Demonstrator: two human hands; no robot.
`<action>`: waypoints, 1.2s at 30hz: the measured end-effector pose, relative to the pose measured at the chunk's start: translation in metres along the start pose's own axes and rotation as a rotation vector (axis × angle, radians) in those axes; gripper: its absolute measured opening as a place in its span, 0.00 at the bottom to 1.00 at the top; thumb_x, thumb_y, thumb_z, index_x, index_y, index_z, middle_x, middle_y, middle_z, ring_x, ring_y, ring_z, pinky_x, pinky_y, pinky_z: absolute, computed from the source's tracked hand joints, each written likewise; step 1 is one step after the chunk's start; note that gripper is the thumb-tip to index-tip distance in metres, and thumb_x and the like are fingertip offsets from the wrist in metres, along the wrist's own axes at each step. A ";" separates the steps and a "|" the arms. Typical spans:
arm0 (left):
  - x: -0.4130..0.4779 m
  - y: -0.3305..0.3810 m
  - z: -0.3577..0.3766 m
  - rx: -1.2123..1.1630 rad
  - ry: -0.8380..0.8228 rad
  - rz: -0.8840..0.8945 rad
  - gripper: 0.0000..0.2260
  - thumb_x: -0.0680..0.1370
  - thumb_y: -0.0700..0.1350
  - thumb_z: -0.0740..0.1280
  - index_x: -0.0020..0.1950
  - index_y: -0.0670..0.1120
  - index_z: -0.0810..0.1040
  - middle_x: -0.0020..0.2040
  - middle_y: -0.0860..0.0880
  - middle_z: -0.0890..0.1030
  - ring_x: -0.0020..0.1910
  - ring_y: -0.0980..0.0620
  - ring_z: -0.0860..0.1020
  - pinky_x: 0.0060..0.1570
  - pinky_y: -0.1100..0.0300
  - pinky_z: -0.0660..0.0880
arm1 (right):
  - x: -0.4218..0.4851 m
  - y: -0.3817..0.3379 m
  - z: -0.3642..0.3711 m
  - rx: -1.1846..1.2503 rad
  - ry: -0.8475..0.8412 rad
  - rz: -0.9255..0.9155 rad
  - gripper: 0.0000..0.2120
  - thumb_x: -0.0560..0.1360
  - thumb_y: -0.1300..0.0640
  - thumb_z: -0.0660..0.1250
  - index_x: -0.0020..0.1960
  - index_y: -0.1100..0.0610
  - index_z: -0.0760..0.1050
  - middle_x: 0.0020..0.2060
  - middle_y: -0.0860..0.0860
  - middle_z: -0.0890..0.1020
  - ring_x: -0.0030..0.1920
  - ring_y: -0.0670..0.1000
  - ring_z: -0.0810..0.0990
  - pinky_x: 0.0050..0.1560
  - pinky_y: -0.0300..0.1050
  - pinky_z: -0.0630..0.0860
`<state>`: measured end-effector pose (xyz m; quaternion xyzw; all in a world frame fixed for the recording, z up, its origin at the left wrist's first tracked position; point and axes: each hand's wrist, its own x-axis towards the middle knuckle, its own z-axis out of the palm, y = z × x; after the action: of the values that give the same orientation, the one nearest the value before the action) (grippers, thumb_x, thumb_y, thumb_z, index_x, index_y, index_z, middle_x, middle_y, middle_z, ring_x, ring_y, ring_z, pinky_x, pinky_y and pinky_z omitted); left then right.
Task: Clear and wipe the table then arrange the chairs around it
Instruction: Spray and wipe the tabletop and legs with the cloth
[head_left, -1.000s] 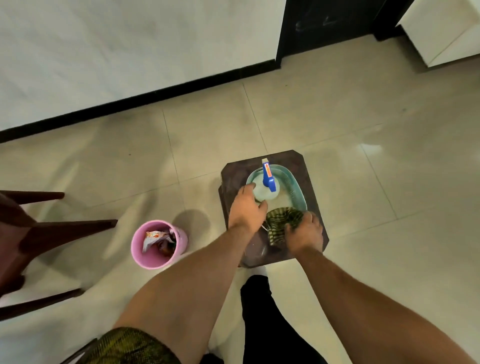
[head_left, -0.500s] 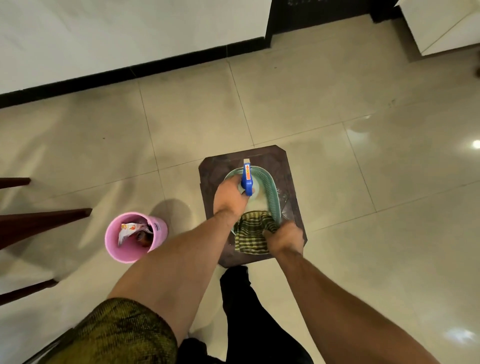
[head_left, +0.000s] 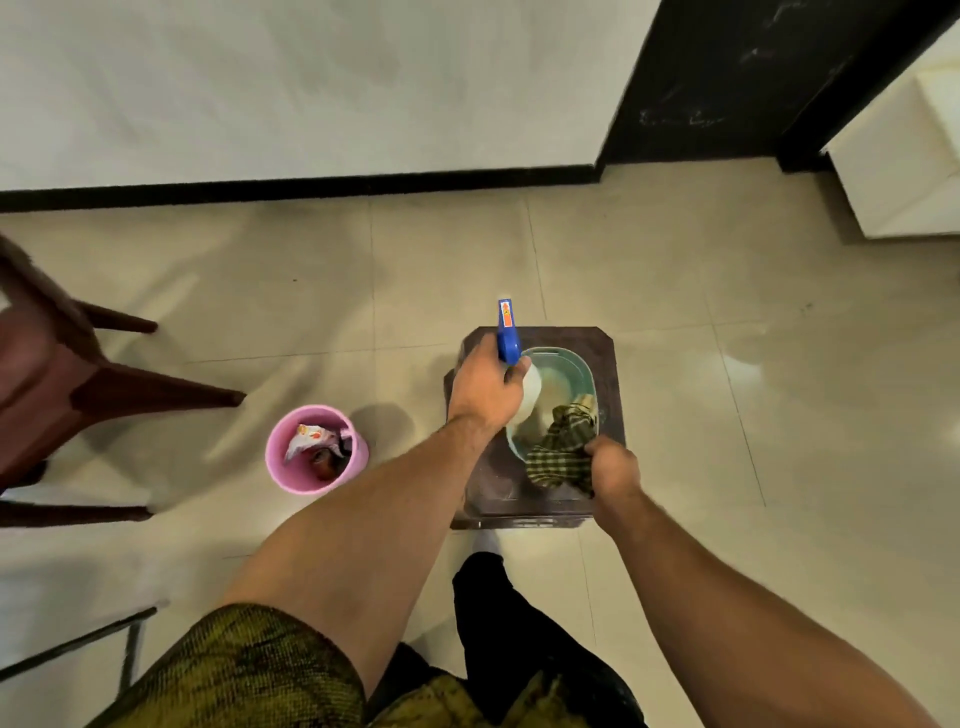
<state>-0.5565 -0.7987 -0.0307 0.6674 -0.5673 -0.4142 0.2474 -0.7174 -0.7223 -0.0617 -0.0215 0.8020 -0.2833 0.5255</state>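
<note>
A low dark brown stool (head_left: 605, 358) stands on the tiled floor and carries a teal basin (head_left: 582, 366). My left hand (head_left: 483, 384) grips a white spray bottle (head_left: 527, 397) with a blue trigger head, tilted and lifted above the basin's left rim. My right hand (head_left: 613, 467) is closed on a green checked cloth (head_left: 563, 452) that drapes over the basin's near edge. My dark trouser leg shows just below the stool.
A pink bin (head_left: 278, 457) holding wrappers stands on the floor left of the stool. A dark red plastic chair (head_left: 57, 374) fills the left edge. A metal frame shows at bottom left. A white wall with black skirting runs behind; a white cabinet (head_left: 898, 166) is at upper right.
My left hand has lifted the spray bottle up and left out of the basin, now tilted. My right hand has pulled the cloth partly out over the near rim. The view shifted.
</note>
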 end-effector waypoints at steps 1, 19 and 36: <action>-0.006 -0.001 -0.012 0.019 0.014 0.003 0.10 0.81 0.49 0.66 0.57 0.45 0.73 0.52 0.47 0.79 0.50 0.44 0.78 0.53 0.50 0.75 | -0.008 0.001 0.003 0.039 -0.016 -0.011 0.10 0.76 0.63 0.63 0.54 0.65 0.78 0.47 0.62 0.81 0.48 0.62 0.81 0.46 0.55 0.81; -0.322 -0.216 -0.269 -0.105 0.507 -0.585 0.06 0.74 0.49 0.68 0.40 0.50 0.73 0.39 0.45 0.81 0.41 0.42 0.79 0.42 0.54 0.77 | -0.270 0.191 0.236 -0.318 -0.615 -0.270 0.13 0.77 0.55 0.72 0.53 0.65 0.79 0.42 0.61 0.85 0.37 0.60 0.85 0.36 0.57 0.83; -0.494 -0.345 -0.406 -0.272 0.965 -0.813 0.07 0.78 0.49 0.66 0.41 0.52 0.70 0.34 0.53 0.73 0.35 0.52 0.73 0.36 0.57 0.68 | -0.436 0.338 0.420 -0.660 -1.000 -0.397 0.11 0.81 0.54 0.66 0.60 0.59 0.76 0.49 0.57 0.84 0.48 0.59 0.83 0.54 0.59 0.81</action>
<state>-0.0346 -0.2995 0.0447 0.9030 -0.0366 -0.1965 0.3804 -0.0745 -0.4752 0.0189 -0.4608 0.4853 -0.0686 0.7399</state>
